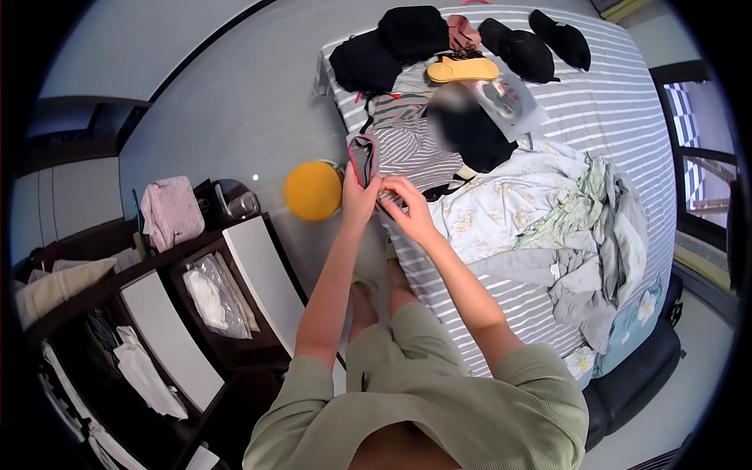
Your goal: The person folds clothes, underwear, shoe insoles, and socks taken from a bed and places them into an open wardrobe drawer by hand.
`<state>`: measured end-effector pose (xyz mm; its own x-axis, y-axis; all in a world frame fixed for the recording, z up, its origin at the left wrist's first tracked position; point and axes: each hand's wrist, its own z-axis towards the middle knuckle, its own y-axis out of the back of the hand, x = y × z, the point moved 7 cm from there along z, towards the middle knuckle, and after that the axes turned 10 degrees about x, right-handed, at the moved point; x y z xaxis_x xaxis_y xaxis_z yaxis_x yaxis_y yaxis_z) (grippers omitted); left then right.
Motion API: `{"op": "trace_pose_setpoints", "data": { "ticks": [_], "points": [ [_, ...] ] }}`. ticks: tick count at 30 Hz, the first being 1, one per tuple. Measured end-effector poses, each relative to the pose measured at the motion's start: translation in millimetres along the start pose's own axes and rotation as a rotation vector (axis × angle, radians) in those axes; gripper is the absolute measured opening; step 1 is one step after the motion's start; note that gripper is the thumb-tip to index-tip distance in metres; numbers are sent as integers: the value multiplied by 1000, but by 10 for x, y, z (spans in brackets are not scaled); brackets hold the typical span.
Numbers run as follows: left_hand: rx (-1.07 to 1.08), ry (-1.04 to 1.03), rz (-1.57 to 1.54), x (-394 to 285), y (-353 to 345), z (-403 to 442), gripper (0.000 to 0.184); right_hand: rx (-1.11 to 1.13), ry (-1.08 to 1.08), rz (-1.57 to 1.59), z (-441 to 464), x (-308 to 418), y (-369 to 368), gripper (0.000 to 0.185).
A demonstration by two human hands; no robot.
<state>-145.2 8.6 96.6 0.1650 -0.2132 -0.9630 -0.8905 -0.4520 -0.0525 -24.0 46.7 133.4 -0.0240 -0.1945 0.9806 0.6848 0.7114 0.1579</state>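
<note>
A striped garment (411, 149) with a pink-red edge lies at the left edge of the bed, its near end lifted in my hands. My left hand (361, 192) grips the red-edged opening of it, fingers closed. Close beside it on the right, my right hand (406, 205) has bent fingers pressed on the same cloth; the fingertips are partly hidden. Just beyond lies a black garment (474, 137), partly blurred. A pale floral cloth (489, 207) is spread to the right of my hands.
On the striped bed (619, 102) lie black clothes (411, 33), black caps (529, 55), a yellow slipper-shaped item (464, 70), a plastic packet (511, 106) and grey clothing (599, 290). A yellow round stool (312, 191) stands left of the bed. Open shelving (262, 262) is at the left.
</note>
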Motion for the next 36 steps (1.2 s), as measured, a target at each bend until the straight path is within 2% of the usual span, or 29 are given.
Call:
{"op": "trace_pose_setpoints", "data": {
  "ticks": [2,6,10,13,14,17,18,19,21,22,23,25,27,28,29,31,32,33,35,36],
  "points": [
    [-36,-45,103,-13,193,-91,31,20,10,124,-4,-26,-125,14],
    [-1,-50,-93,-375,406,-370,31,-193,-173,253,-88,-452,-312,20],
    [110,65,-187,-661,628,-689,32,-77,-229,270,-50,-716,-681,53],
    [168,115,-217,-774,847,-924,32,-20,-389,489,-75,-858,-1072,55],
    [188,139,-228,-820,928,-1010,33,66,-409,481,-66,-923,-1220,54],
    [184,170,-300,-1048,1173,-1286,36,81,-545,747,-190,-1223,-1703,48],
    [171,167,-357,-1087,1273,-1379,36,76,-724,969,-387,-1846,-1951,49],
    [158,163,-413,-1098,1384,-1457,37,49,-708,1067,-386,-1966,-2060,50],
    [154,127,-466,-1098,1634,-1593,37,185,-799,1415,-408,-1781,-2326,50],
    [127,126,-484,-1106,1764,-1673,37,99,-779,1238,-384,-1374,-2284,51],
    [99,126,-504,-1102,1880,-1755,37,236,-800,1479,-398,-986,-2468,51],
    [-10,102,-535,-1032,2148,-1901,34,112,-898,1230,-430,-842,-2519,55],
    [-108,111,-577,-878,2442,-2049,34,233,-801,1481,-393,-630,-2761,59],
    [-174,108,-598,-841,2586,-2147,33,237,-854,1485,-407,-576,-2822,63],
    [-206,78,-612,-846,2711,-2254,31,274,-844,1486,-411,-476,-2864,57],
    [-334,74,-614,-724,3018,-2489,30,251,-834,1283,-392,-684,-2896,48],
    [-380,95,-639,-620,3164,-2605,27,318,-867,1236,-369,-741,-2910,42],
    [-451,72,-597,-623,3296,-2724,27,259,-921,934,-300,-699,-2845,40],
    [-541,36,-580,-447,3571,-2939,25,444,-892,1082,-133,-518,-3119,37],
    [-595,37,-571,-329,3698,-3054,26,480,-808,943,4,-467,-3177,31]
  ]
}}
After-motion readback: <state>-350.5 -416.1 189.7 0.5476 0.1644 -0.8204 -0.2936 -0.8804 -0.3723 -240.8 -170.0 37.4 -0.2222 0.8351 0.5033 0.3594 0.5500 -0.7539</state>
